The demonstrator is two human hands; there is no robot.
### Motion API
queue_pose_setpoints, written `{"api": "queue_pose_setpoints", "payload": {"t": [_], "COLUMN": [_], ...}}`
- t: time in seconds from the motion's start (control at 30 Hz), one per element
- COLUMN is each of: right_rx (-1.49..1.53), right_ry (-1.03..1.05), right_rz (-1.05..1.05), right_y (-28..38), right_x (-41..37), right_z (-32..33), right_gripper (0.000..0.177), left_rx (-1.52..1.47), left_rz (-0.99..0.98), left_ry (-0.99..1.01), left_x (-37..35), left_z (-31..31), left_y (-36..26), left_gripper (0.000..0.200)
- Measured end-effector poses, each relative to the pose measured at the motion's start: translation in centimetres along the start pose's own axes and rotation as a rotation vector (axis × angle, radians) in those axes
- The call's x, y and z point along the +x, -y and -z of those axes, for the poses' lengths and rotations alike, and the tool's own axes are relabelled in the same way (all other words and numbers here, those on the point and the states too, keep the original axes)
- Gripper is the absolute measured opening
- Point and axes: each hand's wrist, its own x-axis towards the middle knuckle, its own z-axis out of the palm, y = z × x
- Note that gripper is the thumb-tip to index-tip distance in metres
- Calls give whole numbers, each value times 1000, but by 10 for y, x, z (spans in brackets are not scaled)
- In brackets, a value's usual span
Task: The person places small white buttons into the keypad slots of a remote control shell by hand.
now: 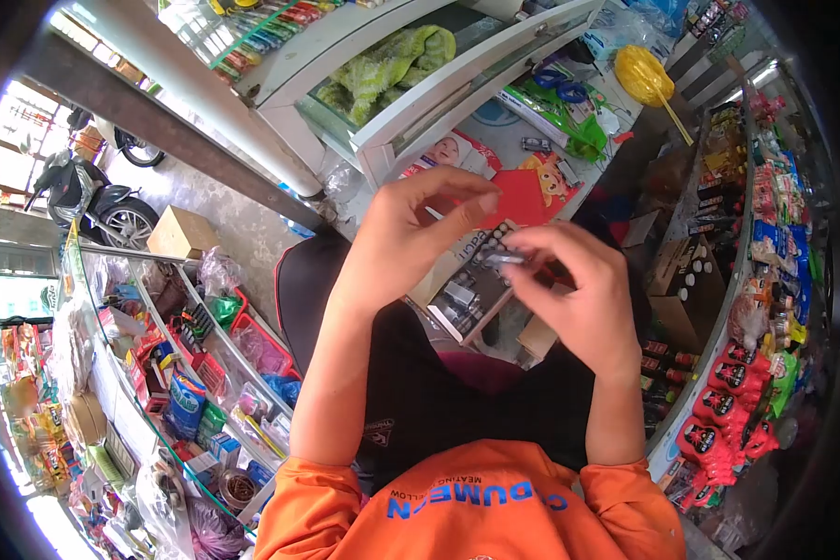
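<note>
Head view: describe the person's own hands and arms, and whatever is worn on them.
The left hand and right hand are without gloves, and no watch or bracelet shows. The forearms are uncovered up to loose orange short sleeves, part of an orange shirt with blue lettering.

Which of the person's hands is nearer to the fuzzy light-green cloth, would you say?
Left. The left hand is below the cloth in the picture; the right hand is lower and farther right.
</note>
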Motion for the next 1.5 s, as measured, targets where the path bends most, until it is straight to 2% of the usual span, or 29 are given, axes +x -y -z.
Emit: {"api": "queue_pose_setpoints", "payload": {"t": [0.07,0.13,0.23,0.27,0.33,0.43,0.7,0.8,0.87,0.97,1.07,1.2,1.27,1.5], "right_rx": [-173,-243,-532,-530,-718,-759,-736,-706,-686,-626,-509,-424,-427,-422], "right_ry": [159,180,287,288,217,192,145,147,160,166,196,213,193,138], "right_rz": [51,66,155,161,284,279,120,95,92,92,97,69,84,69], "right_y": [4,6,5,4,-5,-7,-6,-7,-7,-6,-8,-9,-14,-25], "right_x": [-4,-4,-2,0,2,4,0,-4,-6,-7,-7,-10,-9,-10], "right_z": [2,-3,-9,-14,-26,-32,-32,-29,-26,-23,-20,-20,-22,-29], "right_gripper": [36,43,62,62,59,61,64,66,66,69,72,75,76,79], "left_rx": [-11,-42,-24,-27,-37,-38,23,140,276,386,430,430,462,428], "left_rz": [29,34,43,53,54,32,34,-21,73,8,-86,-30,80,-11], "left_ry": [-11,-45,-45,-40,-45,-46,-65,-11,145,206,202,214,319,459], "left_x": [0,0,0,0,0,0,-3,-5,-7,-10,-11,-11,-12,-16], "left_z": [-1,-4,-4,-4,-2,-2,-1,5,7,7,11,13,15,20], "left_y": [0,0,-2,-1,1,3,0,1,-4,-5,0,-2,-4,2], "left_gripper": [29,29,29,29,29,29,28,24,22,21,22,20,26,37]}}
